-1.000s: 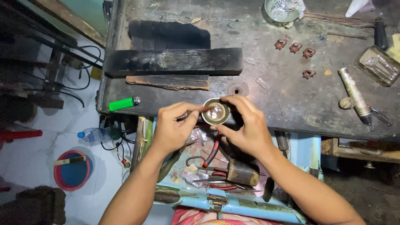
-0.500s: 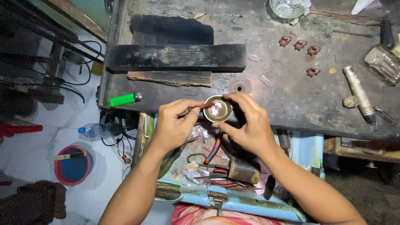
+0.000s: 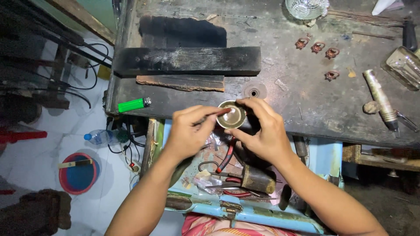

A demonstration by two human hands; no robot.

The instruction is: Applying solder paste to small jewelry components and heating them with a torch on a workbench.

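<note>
Round metal cup (image 3: 231, 117), brassy and shallow, open face turned up toward my camera, sits at the near edge of the dark workbench (image 3: 306, 105), just above the open drawer. Right hand (image 3: 262, 131) wraps it from the right side, thumb below and fingers curled over the top rim: closed on the cup, holding it steady. Left hand (image 3: 190, 129) comes in from the left, fingers pinched shut on a thin tool (image 3: 218, 112) whose reddish tip rests at the cup's left rim; the tool's exact kind I cannot tell. The tool's long axis runs roughly left to right, pointing into the cup. So the cup lies directly right of the left-hand pinch, touching it, and both hands are equally close.

Outward from there: a small flat washer-like disc (image 3: 253, 92) lies on the bench just beyond the cup. A green lighter (image 3: 133, 105) lies well left near the bench edge. A black wooden block (image 3: 188, 61) lies across the bench farther back, with a thin rusty strip (image 3: 181, 82) just in front of it. Four small copper coils (image 3: 317, 47) sit at upper right, near a clear glass jar (image 3: 404, 65) lying on its side. The drawer (image 3: 245, 209) below holds red-handled pliers (image 3: 225, 159) and clutter.
</note>
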